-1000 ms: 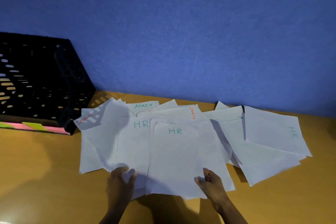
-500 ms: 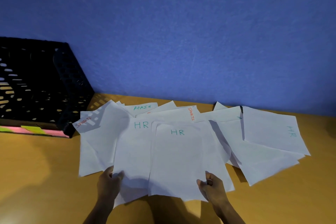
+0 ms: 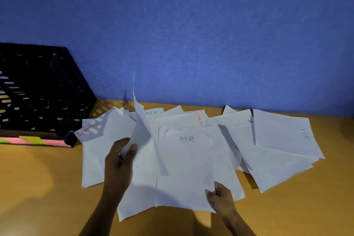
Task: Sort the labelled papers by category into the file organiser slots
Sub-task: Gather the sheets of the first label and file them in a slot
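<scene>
Several white labelled papers lie fanned across the wooden table [image 3: 38,188]. My left hand [image 3: 119,161] grips the edge of one sheet [image 3: 140,128] and holds it lifted, standing nearly on edge; its label is hidden. My right hand [image 3: 220,196] pinches the lower right corner of the front HR paper [image 3: 188,168], which lies on the pile. Two SPORTS sheets [image 3: 86,132] [image 3: 199,119], a partly covered ADMIN sheet [image 3: 153,112] and another HR sheet [image 3: 283,132] at the right show their labels. The black mesh file organiser [image 3: 38,94] stands at the left.
A blue wall [image 3: 191,34] rises directly behind the table's far edge. Pink and green sticky labels [image 3: 32,140] run along the organiser's front base. Bare table surface lies at the front left and front right of the papers.
My left hand has moved up and lifted the left HR sheet off the pile, turning it on edge. My right hand keeps its pinch on the front HR paper.
</scene>
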